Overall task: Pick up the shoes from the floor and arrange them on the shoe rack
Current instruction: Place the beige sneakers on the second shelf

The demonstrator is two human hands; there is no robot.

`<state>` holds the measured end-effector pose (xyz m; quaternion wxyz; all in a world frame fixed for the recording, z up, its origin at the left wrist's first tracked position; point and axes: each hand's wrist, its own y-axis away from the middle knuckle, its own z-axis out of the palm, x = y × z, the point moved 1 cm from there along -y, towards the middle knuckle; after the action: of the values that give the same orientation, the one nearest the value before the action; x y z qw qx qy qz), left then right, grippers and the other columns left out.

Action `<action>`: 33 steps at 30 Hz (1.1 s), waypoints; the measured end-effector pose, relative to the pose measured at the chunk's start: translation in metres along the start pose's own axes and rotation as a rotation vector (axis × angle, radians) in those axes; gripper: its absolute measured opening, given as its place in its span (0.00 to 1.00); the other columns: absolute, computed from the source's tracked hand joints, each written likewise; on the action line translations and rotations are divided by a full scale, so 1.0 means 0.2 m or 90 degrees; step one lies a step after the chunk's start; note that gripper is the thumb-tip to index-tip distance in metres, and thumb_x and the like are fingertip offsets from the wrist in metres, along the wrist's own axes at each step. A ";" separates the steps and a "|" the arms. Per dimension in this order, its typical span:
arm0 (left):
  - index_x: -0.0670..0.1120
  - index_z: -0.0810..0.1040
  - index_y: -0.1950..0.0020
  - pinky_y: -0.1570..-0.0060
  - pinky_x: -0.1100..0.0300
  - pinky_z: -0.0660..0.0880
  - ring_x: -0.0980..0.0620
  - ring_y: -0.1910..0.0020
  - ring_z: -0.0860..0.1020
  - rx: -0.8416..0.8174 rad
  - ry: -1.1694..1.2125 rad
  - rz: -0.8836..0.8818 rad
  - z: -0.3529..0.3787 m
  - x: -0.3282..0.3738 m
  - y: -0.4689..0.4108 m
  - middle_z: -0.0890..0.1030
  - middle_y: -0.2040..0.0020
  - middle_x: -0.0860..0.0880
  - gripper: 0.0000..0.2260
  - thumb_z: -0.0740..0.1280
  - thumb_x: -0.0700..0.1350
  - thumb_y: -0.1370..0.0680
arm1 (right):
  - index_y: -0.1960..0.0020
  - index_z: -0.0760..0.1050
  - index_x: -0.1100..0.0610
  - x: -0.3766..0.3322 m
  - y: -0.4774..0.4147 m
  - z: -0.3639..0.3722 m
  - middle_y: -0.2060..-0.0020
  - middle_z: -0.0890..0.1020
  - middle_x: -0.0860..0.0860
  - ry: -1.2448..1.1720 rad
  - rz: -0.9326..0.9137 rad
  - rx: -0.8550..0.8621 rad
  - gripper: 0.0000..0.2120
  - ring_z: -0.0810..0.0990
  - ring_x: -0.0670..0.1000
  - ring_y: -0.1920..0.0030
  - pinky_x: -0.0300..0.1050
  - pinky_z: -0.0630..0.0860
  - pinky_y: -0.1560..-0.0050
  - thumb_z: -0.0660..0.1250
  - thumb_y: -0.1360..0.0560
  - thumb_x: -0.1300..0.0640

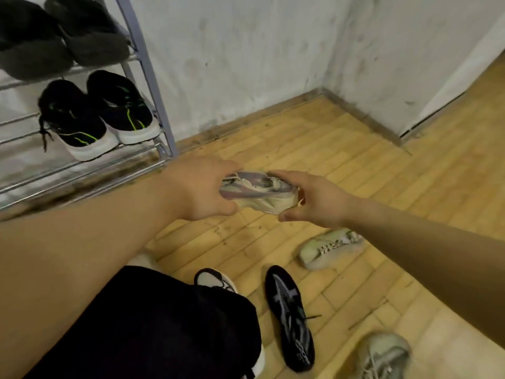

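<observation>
Head view looks down on both hands holding one cream-and-purple sneaker in the air above the wooden floor, just to the right of the shoe rack. The left hand grips one end of it with curled fingers, and the right hand grips the other end, thumb underneath; blur hides which end is the toe. On the rack, a pair of black sneakers with green lines sits on one shelf, with a dark fuzzy pair on the shelf above. On the floor lie a pale sneaker, a black sneaker with a grey pattern and a grey sneaker at the lower right, apart from one another.
</observation>
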<state>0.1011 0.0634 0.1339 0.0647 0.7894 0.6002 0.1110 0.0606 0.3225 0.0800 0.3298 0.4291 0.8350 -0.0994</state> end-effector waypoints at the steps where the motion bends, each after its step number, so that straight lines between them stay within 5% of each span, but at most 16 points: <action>1: 0.60 0.58 0.18 0.33 0.50 0.71 0.46 0.28 0.70 -0.012 -0.003 0.007 0.02 0.01 -0.02 0.70 0.23 0.52 0.42 0.69 0.69 0.28 | 0.22 0.62 0.42 0.04 0.01 0.02 0.33 0.73 0.38 -0.005 0.015 -0.001 0.45 0.74 0.37 0.40 0.29 0.70 0.41 0.82 0.33 0.50; 4: 0.62 0.58 0.19 0.33 0.50 0.70 0.48 0.28 0.69 -0.057 0.006 0.022 0.07 0.06 -0.08 0.69 0.24 0.55 0.42 0.69 0.71 0.29 | 0.20 0.57 0.44 0.13 0.09 0.07 0.33 0.71 0.36 -0.037 0.072 -0.008 0.51 0.74 0.37 0.43 0.24 0.68 0.45 0.82 0.34 0.47; 12: 0.62 0.52 0.19 0.32 0.44 0.68 0.45 0.29 0.66 -0.139 -0.097 0.150 0.15 0.56 -0.28 0.68 0.24 0.55 0.41 0.65 0.70 0.27 | 0.20 0.53 0.41 0.52 0.55 0.19 0.33 0.74 0.38 -0.156 0.246 -0.027 0.54 0.79 0.44 0.39 0.46 0.75 0.35 0.79 0.37 0.34; 15: 0.63 0.51 0.19 0.33 0.43 0.68 0.45 0.29 0.67 -0.153 -0.107 0.196 0.20 0.73 -0.30 0.69 0.26 0.54 0.40 0.64 0.71 0.27 | 0.20 0.52 0.43 0.67 0.78 0.24 0.31 0.73 0.41 -0.173 0.332 -0.028 0.53 0.78 0.40 0.42 0.38 0.76 0.41 0.79 0.35 0.37; 20: 0.64 0.48 0.19 0.34 0.46 0.69 0.46 0.30 0.67 -0.171 -0.103 0.215 0.28 0.87 -0.31 0.68 0.26 0.56 0.40 0.61 0.72 0.26 | 0.18 0.50 0.45 1.08 1.18 0.50 0.23 0.63 0.55 -0.074 0.629 -0.086 0.55 0.70 0.59 0.29 0.54 0.72 0.32 0.77 0.35 0.34; 24: 0.64 0.48 0.19 0.34 0.48 0.70 0.48 0.32 0.68 -0.172 -0.093 0.206 0.31 0.84 -0.31 0.70 0.29 0.58 0.41 0.60 0.74 0.28 | 0.18 0.47 0.46 1.30 1.41 0.75 0.24 0.60 0.60 -0.125 0.841 -0.057 0.57 0.69 0.66 0.29 0.59 0.73 0.33 0.77 0.35 0.34; 27: 0.64 0.52 0.19 0.36 0.49 0.70 0.49 0.35 0.70 -0.166 -0.076 0.195 0.33 0.79 -0.31 0.72 0.31 0.58 0.43 0.61 0.76 0.30 | 0.19 0.51 0.48 1.34 1.45 0.89 0.30 0.71 0.61 -0.199 0.872 0.003 0.54 0.77 0.63 0.37 0.55 0.79 0.39 0.77 0.34 0.37; 31: 0.64 0.55 0.20 0.36 0.49 0.70 0.49 0.36 0.71 -0.148 -0.074 0.176 0.33 0.74 -0.32 0.72 0.32 0.58 0.43 0.65 0.74 0.31 | 0.22 0.61 0.49 1.28 1.35 0.93 0.48 0.79 0.52 -0.205 0.825 0.090 0.39 0.82 0.49 0.62 0.43 0.81 0.64 0.74 0.27 0.46; 33: 0.64 0.56 0.21 0.37 0.48 0.71 0.49 0.36 0.71 -0.138 -0.075 0.167 0.33 0.71 -0.33 0.73 0.33 0.58 0.43 0.64 0.75 0.32 | 0.23 0.65 0.48 1.22 1.22 0.89 0.49 0.79 0.50 -0.208 0.755 0.097 0.35 0.80 0.49 0.58 0.41 0.79 0.58 0.74 0.27 0.45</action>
<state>0.0926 0.2204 0.0693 0.1696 0.8547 0.4715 0.1360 0.2325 0.5513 -0.1827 0.4211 0.8214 0.3839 -0.0230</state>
